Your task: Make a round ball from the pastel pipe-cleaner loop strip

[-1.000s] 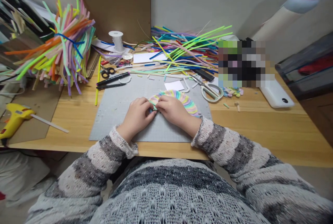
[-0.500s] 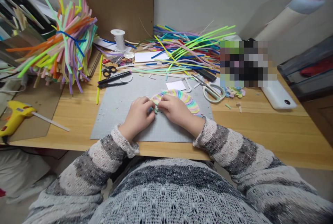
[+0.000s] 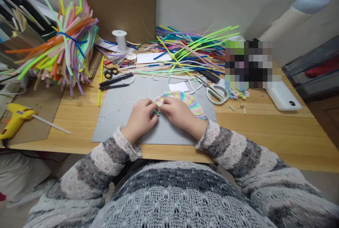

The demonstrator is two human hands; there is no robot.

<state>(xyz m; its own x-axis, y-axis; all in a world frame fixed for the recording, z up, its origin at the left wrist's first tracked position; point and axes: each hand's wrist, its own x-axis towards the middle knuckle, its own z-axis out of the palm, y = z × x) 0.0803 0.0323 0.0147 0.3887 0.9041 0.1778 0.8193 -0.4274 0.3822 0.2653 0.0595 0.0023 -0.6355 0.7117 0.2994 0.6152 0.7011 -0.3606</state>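
Observation:
A rounded, pastel-striped piece that looks made of pipe cleaners (image 3: 194, 103) lies on the grey cutting mat (image 3: 113, 122). Both hands meet at its left end, fingertips almost touching. My left hand (image 3: 141, 115) is closed, its thumb and fingers pinching the piece's end, where a small green bit shows. From the other side my right hand (image 3: 176, 111) is closed on the same end and partly covers the piece. What exactly lies between the fingertips is mostly hidden.
White-handled scissors (image 3: 215, 93) and a white card (image 3: 178, 86) lie beyond the hands. Black markers (image 3: 116, 79) rest at the mat's upper left. Loose pipe cleaners (image 3: 190, 51) pile at the back, a tied bundle (image 3: 69, 44) stands left, near a yellow glue gun (image 3: 16, 118).
The fingertips of both hands have shifted very slightly at the end of the striped piece. Nothing else has visibly moved apart from a slight camera shift.

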